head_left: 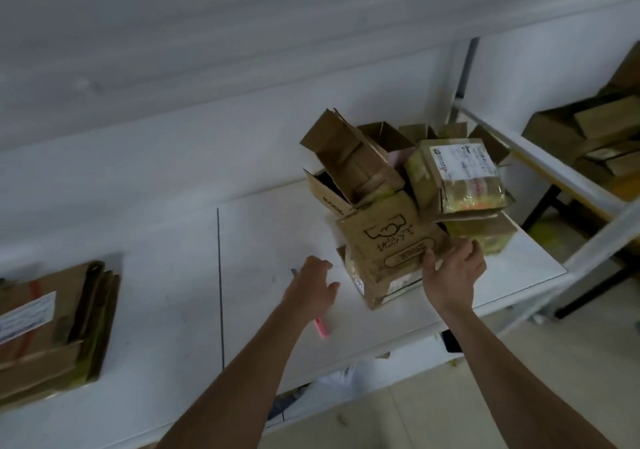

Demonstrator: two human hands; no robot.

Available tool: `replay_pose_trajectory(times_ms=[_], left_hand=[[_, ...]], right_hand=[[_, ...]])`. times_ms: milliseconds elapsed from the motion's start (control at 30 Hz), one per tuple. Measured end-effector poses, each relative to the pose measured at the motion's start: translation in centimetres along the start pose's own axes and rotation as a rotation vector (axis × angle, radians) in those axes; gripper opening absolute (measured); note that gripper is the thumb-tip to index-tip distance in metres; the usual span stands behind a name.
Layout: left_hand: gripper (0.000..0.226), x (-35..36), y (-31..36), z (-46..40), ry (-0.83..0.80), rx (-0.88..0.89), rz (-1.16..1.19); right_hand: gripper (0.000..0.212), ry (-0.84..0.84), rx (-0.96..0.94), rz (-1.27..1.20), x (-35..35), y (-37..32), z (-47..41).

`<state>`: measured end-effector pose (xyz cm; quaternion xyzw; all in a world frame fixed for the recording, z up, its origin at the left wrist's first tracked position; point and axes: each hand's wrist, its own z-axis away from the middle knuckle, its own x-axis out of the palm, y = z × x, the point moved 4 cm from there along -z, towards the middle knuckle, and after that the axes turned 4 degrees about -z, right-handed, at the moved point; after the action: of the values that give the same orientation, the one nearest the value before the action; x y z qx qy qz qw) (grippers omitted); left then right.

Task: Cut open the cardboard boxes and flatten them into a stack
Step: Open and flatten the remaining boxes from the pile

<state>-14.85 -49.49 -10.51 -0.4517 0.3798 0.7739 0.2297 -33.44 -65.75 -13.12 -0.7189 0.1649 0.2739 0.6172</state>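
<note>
The worktop (277, 227) carries a pile of boxes (408, 178) at my 1 o'clock and the flat stack (52, 324) at 9 o'clock. The printed box (388, 251) lies nearest, long axis from 10 to 4 o'clock. My right hand (453, 272) grasps its right edge, fingers curled over it. My left hand (311, 286) is released, just left of it, over the pink cutter (322, 327). One box (346, 158) on top lies open; inside I see nothing.

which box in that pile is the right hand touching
The front box printed with a black drawing, nearest the person. The right hand grips its right edge; the box with the white shipping label behind is untouched.
</note>
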Motion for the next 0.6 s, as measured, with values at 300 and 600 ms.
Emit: replay_pose_trajectory(times_ms=[300,600], left_hand=[[0.056,0.2,2.2,0.6,-0.136,-0.039,0.694],[0.060,-6.8,-5.2,3.3,0.187,-0.119,0.934]], right_hand=[[0.059,-0.192,-0.070,-0.342,0.4,-0.5,1.7],[0.052,-0.312,-0.337,-0.379,2.9,-10.1,5.2]])
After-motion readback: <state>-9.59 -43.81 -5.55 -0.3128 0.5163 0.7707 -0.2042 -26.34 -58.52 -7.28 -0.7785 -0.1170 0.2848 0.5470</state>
